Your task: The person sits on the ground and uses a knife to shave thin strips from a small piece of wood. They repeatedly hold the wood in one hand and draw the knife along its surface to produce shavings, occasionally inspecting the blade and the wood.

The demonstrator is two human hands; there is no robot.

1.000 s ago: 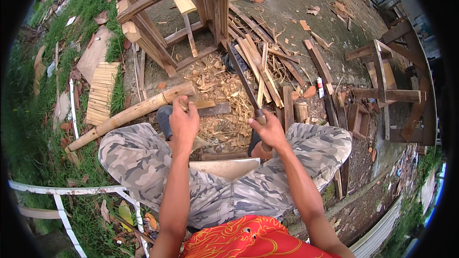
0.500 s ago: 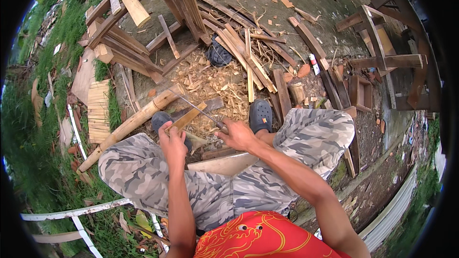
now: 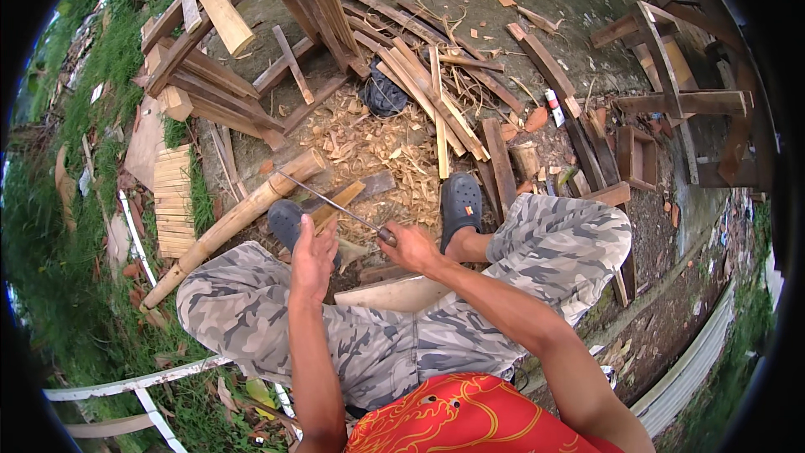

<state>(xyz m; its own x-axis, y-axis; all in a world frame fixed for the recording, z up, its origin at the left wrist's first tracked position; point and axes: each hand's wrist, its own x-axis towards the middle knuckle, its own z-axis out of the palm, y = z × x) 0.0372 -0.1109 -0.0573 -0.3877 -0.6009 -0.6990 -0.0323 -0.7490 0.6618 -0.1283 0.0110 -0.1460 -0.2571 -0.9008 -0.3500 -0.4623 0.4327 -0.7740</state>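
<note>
Bamboo strip (image 3: pixel 348 194) meets the left hand (image 3: pixel 312 264), its straightened fingers' grip unclear; the right hand (image 3: pixel 413 248) wraps fingers round the knife (image 3: pixel 360 221). Shaving seems in hand; the next stroke likely needs steadying.

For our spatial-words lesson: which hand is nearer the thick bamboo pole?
Left: the left hand is right of the bamboo pole; the right hand, gripping a knife handle, is farther right.
</note>
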